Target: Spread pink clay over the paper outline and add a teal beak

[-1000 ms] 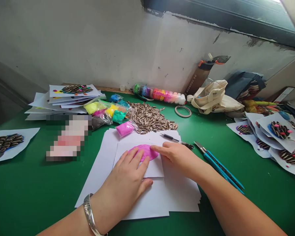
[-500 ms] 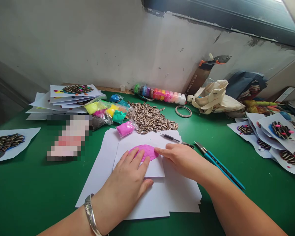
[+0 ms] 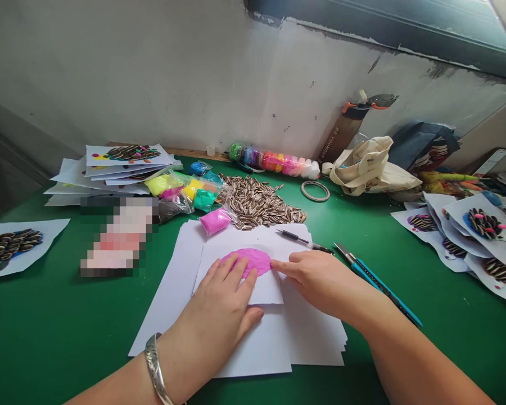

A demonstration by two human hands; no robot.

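Note:
A flat, roughly oval patch of pink clay point(image 3: 256, 260) is spread on a small white sheet point(image 3: 267, 291), which lies on a stack of larger white paper point(image 3: 316, 334). My left hand point(image 3: 221, 309) rests flat with fingers spread, the fingertips over the left part of the clay and hiding some of it. From the other side, my right hand point(image 3: 324, 281) touches the clay's right edge with an outstretched index finger; its other fingers are curled, holding nothing. Just beyond the clay lies a bag of pink clay point(image 3: 216, 221).
A pen point(image 3: 297, 237) and a blue utility knife point(image 3: 382, 287), blade out, lie right of the paper. Behind are a heap of sunflower seeds point(image 3: 257, 205), bagged clay point(image 3: 164, 184) and a tape roll point(image 3: 315, 191). Seed pictures stand stacked left point(image 3: 122, 163) and right point(image 3: 484, 225).
My right index fingertip has shifted slightly right and down along the rim of the pink clay. My left hand stays in the same place.

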